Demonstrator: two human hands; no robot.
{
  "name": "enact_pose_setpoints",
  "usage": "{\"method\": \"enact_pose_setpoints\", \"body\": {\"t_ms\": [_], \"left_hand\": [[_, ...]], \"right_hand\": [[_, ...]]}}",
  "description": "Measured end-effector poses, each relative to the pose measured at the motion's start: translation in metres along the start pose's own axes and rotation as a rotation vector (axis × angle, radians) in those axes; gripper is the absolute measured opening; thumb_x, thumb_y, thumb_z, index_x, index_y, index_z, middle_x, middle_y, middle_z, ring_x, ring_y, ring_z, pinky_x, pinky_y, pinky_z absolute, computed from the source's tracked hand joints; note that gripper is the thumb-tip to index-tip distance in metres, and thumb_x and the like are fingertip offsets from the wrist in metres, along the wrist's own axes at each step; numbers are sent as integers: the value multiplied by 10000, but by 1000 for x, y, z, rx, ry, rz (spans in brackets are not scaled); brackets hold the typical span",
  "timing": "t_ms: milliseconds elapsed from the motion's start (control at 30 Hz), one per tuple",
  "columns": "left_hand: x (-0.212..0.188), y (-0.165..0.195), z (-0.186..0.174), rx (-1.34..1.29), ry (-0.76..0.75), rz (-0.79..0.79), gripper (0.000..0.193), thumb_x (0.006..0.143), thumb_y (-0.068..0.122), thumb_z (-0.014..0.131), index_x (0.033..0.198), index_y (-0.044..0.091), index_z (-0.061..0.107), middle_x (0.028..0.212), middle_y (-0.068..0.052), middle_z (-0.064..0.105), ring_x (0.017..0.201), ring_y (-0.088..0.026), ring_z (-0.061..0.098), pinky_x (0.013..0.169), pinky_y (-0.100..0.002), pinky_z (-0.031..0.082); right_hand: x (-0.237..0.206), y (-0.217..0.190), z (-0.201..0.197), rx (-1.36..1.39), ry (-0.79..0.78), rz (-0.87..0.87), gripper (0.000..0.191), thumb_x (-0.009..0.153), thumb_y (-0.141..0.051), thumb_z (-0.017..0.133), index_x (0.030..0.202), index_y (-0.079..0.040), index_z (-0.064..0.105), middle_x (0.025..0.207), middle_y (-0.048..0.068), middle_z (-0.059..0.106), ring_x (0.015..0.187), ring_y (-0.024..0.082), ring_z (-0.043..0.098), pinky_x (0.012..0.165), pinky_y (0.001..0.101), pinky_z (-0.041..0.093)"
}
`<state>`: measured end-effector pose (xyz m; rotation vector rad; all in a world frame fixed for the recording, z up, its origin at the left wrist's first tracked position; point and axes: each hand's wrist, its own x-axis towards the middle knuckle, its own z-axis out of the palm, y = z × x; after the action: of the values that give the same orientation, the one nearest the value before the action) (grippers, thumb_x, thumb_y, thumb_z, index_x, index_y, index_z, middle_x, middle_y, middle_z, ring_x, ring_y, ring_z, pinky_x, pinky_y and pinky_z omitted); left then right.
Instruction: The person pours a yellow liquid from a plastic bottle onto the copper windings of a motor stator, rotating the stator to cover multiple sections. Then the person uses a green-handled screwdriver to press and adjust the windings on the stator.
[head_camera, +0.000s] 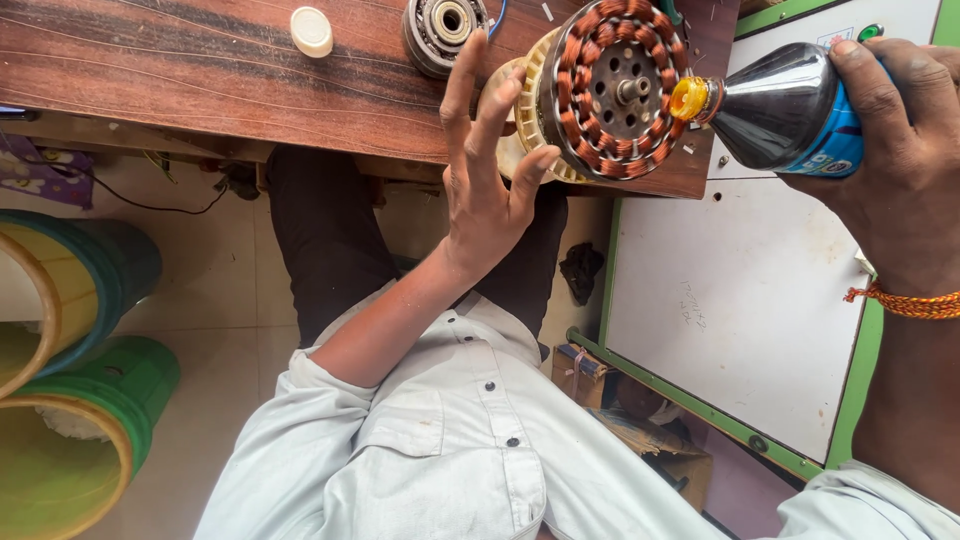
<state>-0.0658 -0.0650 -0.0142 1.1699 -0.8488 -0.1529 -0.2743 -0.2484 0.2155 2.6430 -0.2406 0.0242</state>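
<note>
At the table's (200, 80) edge, the left hand (485, 175), fingers spread, steadies the copper-wound stator (610, 85), while the right hand (900, 150) is clamped on a dark bottle (775, 105) tipped against it.

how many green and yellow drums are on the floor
2. One drum lies at the left edge below the table; the other drum sits just under it, at the bottom left corner. Both are cut off by the frame, so more may be hidden.

Wooden table (200, 70) above pale tiled floor (215, 330).
</note>
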Motion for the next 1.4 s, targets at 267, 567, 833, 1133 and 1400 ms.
{"method": "enact_pose_setpoints", "body": {"t_ms": [267, 567, 833, 1133, 1400], "left_hand": [[1, 17, 8, 199, -52, 116, 1087, 916, 540, 889, 1643, 376, 97, 1717, -132, 79, 1579, -327, 226, 1282, -482, 404], [-4, 7, 3, 95, -4, 3, 788, 1074, 357, 719, 1635, 422, 170, 1691, -71, 117, 1560, -277, 293, 1198, -344, 516], [0, 27, 6, 272, -69, 69, 944, 941, 499, 827, 1596, 299, 177, 1674, -181, 105, 1549, -401, 352, 1192, -508, 453], [-5, 15, 7, 105, 10, 16, 763, 1081, 359, 700, 1633, 424, 178, 1721, -84, 123, 1562, -297, 299, 1188, -351, 511], [0, 31, 9, 253, -30, 109, 965, 952, 462, 815, 1651, 337, 162, 1657, -179, 118, 1547, -418, 294, 1217, -513, 463]], "right_hand": [[-2, 5, 1, -22, -13, -13, 762, 849, -238, 945, 1456, -31, 532, 1338, 105, 570, 1237, 242, 567, 1068, 333, 531], [-1, 12, 9, -11, -1, -3, 737, 858, -247, 929, 1449, -44, 539, 1377, 85, 561, 1225, 242, 551, 1028, 334, 517], [2, 16, 8, -31, 30, -36, 701, 869, -254, 895, 1430, -29, 540, 1364, 88, 560, 1222, 240, 545, 1022, 331, 509], [11, 14, 4, -44, 4, -32, 729, 835, -274, 921, 1421, -45, 554, 1346, 73, 578, 1224, 247, 552, 1046, 342, 513], [13, 20, 6, -57, 10, -48, 721, 852, -282, 915, 1430, -45, 555, 1345, 68, 590, 1220, 239, 548, 1044, 331, 511]]}}
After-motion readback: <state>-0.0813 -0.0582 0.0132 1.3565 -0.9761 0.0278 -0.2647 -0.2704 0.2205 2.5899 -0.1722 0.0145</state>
